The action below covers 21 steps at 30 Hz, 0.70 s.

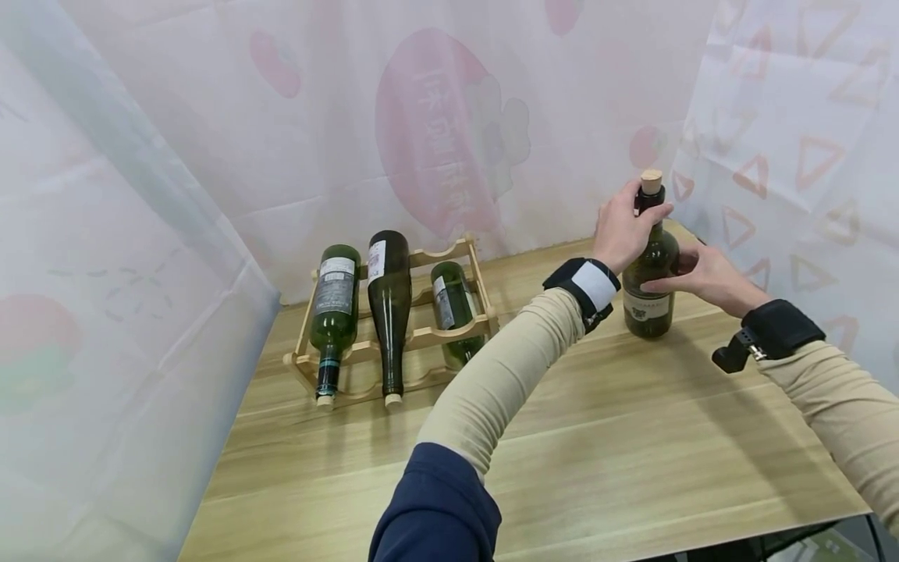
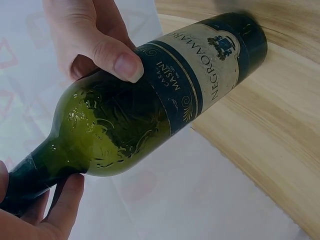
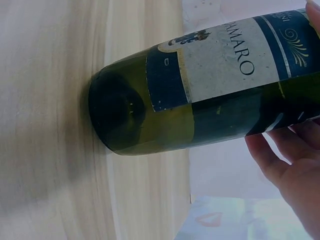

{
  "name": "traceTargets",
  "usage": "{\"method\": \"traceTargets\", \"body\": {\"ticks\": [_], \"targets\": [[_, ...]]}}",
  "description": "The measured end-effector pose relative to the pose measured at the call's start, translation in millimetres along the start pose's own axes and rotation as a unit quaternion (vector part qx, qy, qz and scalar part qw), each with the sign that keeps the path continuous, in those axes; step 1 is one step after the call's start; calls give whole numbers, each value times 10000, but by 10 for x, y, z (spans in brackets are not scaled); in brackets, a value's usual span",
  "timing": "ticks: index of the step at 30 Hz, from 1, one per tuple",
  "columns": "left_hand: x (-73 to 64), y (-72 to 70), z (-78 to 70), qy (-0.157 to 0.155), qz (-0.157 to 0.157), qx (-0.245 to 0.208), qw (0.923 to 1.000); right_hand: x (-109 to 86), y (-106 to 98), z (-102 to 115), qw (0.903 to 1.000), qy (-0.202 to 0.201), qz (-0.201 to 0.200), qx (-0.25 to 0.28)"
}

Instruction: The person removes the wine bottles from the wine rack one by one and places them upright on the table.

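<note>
A dark green wine bottle (image 1: 652, 265) with a cork stopper (image 1: 652, 182) stands nearly upright at the right of the table, its base right at the tabletop. My left hand (image 1: 623, 226) grips its neck just below the cork. Lower down, my right hand (image 1: 712, 277) holds the body, thumb across the front and fingers behind. In the left wrist view the bottle's blue and cream label (image 2: 200, 65) shows, with the right thumb beside its upper edge. The right wrist view shows the bottle's base (image 3: 120, 110) against the wood.
On the table (image 1: 562, 437), left of the hands, a wooden rack (image 1: 421, 338) holds a green bottle (image 1: 335, 304), a darker bottle (image 1: 389, 304) and a shorter-looking green bottle (image 1: 453, 304), partly behind the left sleeve. Printed curtains (image 1: 316, 140) hang around the table.
</note>
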State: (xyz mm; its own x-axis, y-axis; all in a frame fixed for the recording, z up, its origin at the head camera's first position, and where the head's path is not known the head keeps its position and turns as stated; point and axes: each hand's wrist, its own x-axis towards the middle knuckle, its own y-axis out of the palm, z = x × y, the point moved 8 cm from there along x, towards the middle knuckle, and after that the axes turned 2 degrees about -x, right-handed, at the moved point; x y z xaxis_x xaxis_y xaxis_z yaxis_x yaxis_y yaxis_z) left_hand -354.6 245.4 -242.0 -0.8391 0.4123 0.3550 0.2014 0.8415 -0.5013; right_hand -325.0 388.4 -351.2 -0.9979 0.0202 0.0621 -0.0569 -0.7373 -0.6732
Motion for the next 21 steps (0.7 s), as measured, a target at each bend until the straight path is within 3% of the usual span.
{"method": "traceTargets", "body": {"ticks": [13,21], "targets": [[14,43,-128,-195,150,490,9985,-46,-34,-18,9995,-80,-193,223],[9,147,-172,-504,283,790,9952,-134,-56,-59,9997,56,-165,157]]}}
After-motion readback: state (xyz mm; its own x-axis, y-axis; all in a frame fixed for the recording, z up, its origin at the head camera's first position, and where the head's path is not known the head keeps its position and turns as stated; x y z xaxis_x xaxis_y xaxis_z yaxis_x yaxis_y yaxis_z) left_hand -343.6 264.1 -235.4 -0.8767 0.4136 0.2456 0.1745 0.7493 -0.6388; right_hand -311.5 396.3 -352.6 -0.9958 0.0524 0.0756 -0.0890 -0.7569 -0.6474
